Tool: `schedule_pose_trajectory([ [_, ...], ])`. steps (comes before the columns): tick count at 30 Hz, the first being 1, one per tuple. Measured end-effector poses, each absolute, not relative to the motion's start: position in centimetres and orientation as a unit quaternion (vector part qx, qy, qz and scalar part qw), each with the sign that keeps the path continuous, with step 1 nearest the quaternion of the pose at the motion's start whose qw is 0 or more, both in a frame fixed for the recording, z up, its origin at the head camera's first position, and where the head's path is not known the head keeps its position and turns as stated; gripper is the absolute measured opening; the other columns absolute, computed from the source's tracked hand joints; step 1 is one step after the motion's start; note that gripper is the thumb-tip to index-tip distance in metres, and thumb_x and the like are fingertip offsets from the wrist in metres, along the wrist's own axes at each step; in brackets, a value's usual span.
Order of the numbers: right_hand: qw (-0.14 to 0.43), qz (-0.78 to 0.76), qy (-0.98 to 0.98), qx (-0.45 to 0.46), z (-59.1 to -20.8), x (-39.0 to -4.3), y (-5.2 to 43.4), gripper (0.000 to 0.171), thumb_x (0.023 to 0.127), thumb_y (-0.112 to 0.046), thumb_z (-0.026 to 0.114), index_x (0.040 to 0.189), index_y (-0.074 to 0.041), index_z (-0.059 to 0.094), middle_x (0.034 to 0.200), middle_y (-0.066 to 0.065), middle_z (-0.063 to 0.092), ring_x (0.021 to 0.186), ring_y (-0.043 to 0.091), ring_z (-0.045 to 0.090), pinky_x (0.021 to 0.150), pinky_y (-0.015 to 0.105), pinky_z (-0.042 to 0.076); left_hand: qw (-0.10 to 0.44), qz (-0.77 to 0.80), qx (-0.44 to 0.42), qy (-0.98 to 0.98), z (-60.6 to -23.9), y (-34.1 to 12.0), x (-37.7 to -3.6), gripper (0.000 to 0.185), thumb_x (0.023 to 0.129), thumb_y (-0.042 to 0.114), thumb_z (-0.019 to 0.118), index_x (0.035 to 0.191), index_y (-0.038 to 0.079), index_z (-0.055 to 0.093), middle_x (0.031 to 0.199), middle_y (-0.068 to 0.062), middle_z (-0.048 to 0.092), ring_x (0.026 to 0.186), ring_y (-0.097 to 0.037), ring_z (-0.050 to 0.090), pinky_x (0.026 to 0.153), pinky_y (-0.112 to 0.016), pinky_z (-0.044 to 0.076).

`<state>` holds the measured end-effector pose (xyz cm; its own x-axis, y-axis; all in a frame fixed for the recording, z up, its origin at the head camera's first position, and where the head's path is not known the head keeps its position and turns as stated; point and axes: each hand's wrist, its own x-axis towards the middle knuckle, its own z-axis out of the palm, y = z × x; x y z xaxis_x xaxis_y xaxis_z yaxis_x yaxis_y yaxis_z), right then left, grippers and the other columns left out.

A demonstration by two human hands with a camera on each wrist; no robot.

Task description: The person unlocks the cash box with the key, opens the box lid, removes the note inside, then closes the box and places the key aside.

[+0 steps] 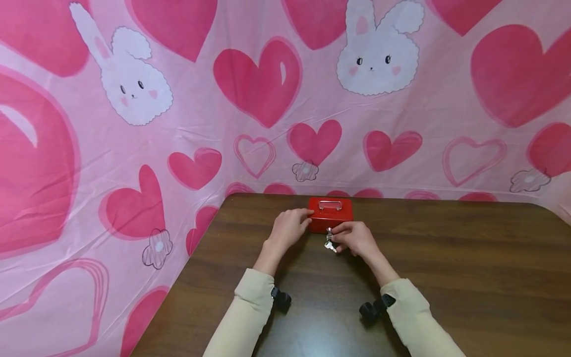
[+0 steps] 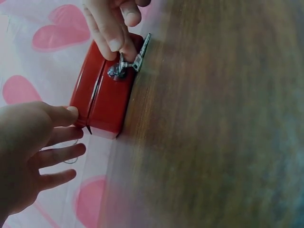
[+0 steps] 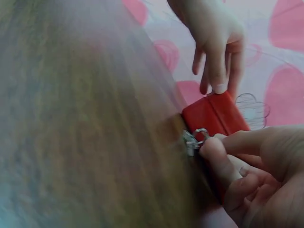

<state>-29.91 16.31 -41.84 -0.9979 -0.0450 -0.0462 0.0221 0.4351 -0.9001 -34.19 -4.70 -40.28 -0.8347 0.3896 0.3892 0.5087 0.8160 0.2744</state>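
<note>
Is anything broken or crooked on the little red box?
Nothing stands out. The red box sits flat on the table, lid down. The right hand pinches the keys at its front; the left hand touches its side.

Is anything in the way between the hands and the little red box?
Nothing visible. The left hand touches the red box at its left end, and the right hand pinches the key at its front.

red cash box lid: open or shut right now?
Shut. The red cash box has its lid flat on the body, only a thin seam showing in the left wrist view. Right hand pinches the key at its lock.
</note>
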Motion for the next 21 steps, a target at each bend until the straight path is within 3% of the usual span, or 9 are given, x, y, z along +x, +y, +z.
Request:
schedule_pose_trajectory([
  [13,0.006,-0.513,0.858,0.0,-39.8,-29.6,18.0,0.027,0.09,-0.018,0.072,0.111,-0.002,0.071,0.095,0.021,0.074,0.059,0.02,0.069,0.045,0.032,0.049,0.137,-0.195,-0.228,-0.944,-39.9,-5.1,-34.0,0.034,0.096,0.03,0.065,0.128,0.021,0.068,0.125,-0.002,0.071,0.111,-0.021,0.068,0.093,-0.038,0.055],
  [21,-0.022,-0.507,0.862,-0.014,-39.4,-29.7,19.5,0.027,0.091,-0.02,0.071,0.112,-0.003,0.071,0.078,0.014,0.072,0.062,0.027,0.067,0.05,0.04,0.055,0.13,-0.234,-0.209,-0.941,-39.9,-5.7,-34.3,0.035,0.096,0.032,0.065,0.129,0.02,0.067,0.127,-0.001,0.07,0.113,-0.021,0.068,0.095,-0.04,0.054],
])
